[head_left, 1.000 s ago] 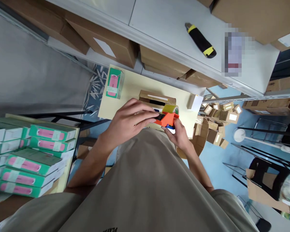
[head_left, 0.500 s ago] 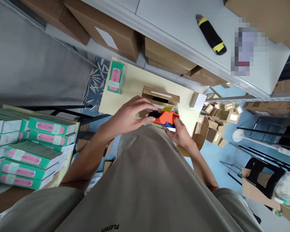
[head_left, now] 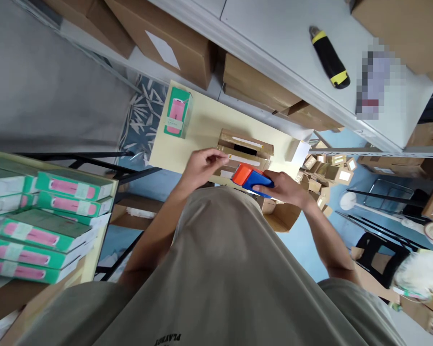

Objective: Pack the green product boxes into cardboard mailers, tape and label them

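The orange-and-blue tape dispenser [head_left: 251,180] is just right of the frame's centre, long axis slanting from upper left to lower right, serrated orange end pointing left. The right hand's [head_left: 286,186] grip is closed on its blue end. The left hand [head_left: 204,166], left of centre, brings thumb and forefinger together; whether that grip holds anything, I cannot tell.

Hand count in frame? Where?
2. Left hand: by the left end of the brown carton, any contact unclear. Right hand: gripping the orange-and-blue tool. No other hands visible.
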A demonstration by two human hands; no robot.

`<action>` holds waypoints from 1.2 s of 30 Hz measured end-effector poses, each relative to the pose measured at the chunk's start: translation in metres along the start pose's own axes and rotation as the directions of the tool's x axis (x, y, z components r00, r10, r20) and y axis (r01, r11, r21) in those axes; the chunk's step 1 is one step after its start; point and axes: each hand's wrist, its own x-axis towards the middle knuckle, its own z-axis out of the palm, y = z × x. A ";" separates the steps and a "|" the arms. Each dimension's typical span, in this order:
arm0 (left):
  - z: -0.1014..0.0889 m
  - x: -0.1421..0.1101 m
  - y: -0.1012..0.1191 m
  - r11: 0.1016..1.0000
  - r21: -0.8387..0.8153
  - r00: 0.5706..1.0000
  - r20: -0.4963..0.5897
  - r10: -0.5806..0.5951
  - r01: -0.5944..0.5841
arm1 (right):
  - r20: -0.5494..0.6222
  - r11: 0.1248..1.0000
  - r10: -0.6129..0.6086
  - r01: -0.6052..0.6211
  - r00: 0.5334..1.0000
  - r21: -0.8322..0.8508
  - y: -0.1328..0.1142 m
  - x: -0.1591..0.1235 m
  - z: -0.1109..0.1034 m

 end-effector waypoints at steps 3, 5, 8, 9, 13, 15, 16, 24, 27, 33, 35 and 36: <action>-0.015 0.012 -0.002 0.998 -0.049 0.993 -0.107 -0.051 0.046 | 0.029 0.998 0.054 -0.053 0.998 -0.021 0.002 0.003 -0.031; -0.021 0.022 -0.005 0.993 -0.085 0.988 -0.124 -0.094 0.083 | 0.050 0.997 0.069 -0.068 0.996 -0.023 0.002 0.012 -0.050; -0.023 0.036 -0.014 0.985 -0.136 0.980 -0.152 -0.130 0.109 | 0.070 0.996 0.082 -0.079 0.994 -0.045 -0.001 0.037 -0.071; -0.022 0.040 -0.017 0.982 -0.148 0.977 -0.162 -0.140 0.117 | 0.085 0.995 0.088 -0.084 0.992 -0.053 -0.001 0.047 -0.076; -0.019 0.053 -0.034 0.971 -0.178 0.966 -0.178 -0.189 0.157 | 0.187 0.992 0.114 -0.102 0.976 -0.069 0.007 0.085 -0.083; -0.017 0.058 -0.043 0.966 -0.194 0.959 -0.192 -0.209 0.172 | 0.215 0.993 0.117 -0.107 0.970 -0.055 0.014 0.100 -0.079; -0.016 0.059 -0.048 0.964 -0.200 0.955 -0.200 -0.217 0.177 | 0.218 0.992 0.125 -0.117 0.968 -0.046 0.018 0.106 -0.076; -0.017 0.072 -0.096 0.958 -0.185 0.940 -0.225 -0.258 0.218 | 0.267 0.985 0.174 -0.163 0.948 -0.062 0.034 0.131 -0.044; -0.015 0.080 -0.115 0.951 -0.172 0.934 -0.209 -0.290 0.256 | 0.266 0.981 0.188 -0.166 0.945 -0.104 0.037 0.133 -0.036; -0.007 0.088 -0.148 0.932 -0.139 0.935 -0.075 -0.347 0.334 | 0.220 0.968 0.199 -0.156 0.955 -0.198 0.039 0.135 -0.026; -0.008 0.089 -0.155 0.951 -0.045 0.947 -0.096 -0.307 0.304 | 0.221 0.968 0.196 -0.152 0.955 -0.202 0.040 0.135 -0.024; -0.008 0.089 -0.157 0.966 0.017 0.958 -0.135 -0.254 0.259 | 0.224 0.969 0.193 -0.149 0.955 -0.198 0.040 0.134 -0.023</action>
